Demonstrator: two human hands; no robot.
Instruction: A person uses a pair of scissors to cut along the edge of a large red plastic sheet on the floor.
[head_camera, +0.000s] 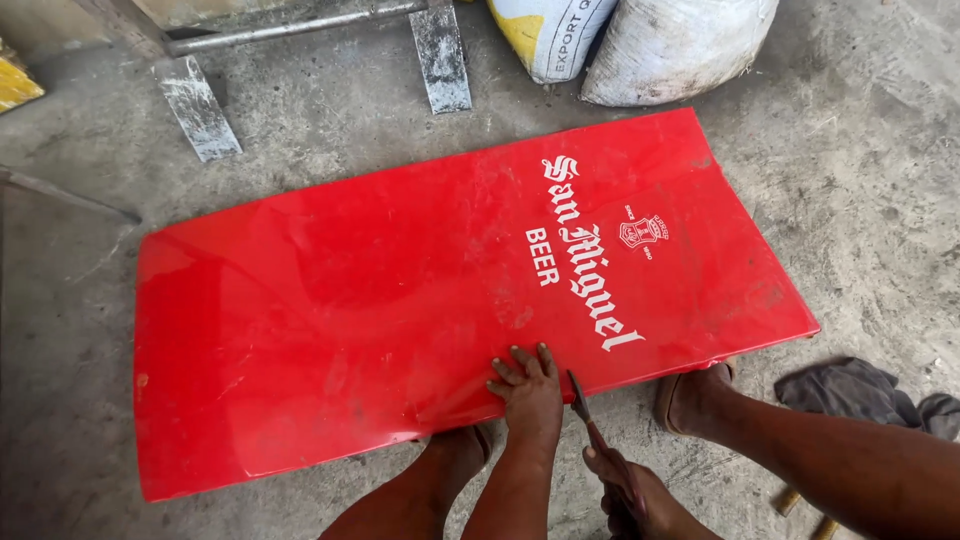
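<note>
- Right hand (632, 492), lowest in view, is closed around the handles of a pair of snips (590, 420); the tool points up and away from the person.
- Snips' tip meets the near edge of a red panel (400, 300), just to the right of the left hand.
- Left hand (528, 385) lies flat and open on the panel, fingers spread, palm pressing down at the near edge; it grips nothing.
- Both hands sit close together, the left on the panel, the right just off it over the floor (880, 200).
- Red panel is a large glossy rectangle lying flat on the concrete floor, slightly tilted in view, with white lettering and a small crest toward its right half; scuffs and scratches show on the surface.
- Most of the panel stretches away and to the left of the hands; only a short stretch of its near edge is under them.
- Two bare feet frame the hands: one foot (455, 450) at the panel's near edge to the left, the other foot (692, 395) to the right, near the panel's lower right corner.
- Grey rag (855, 392) lies on the floor at the right, apart from the panel.
- Two sacks (640, 40) stand beyond the far edge.
- Metal frame (300, 50) with flat painted legs rests on the floor at the top left.
</note>
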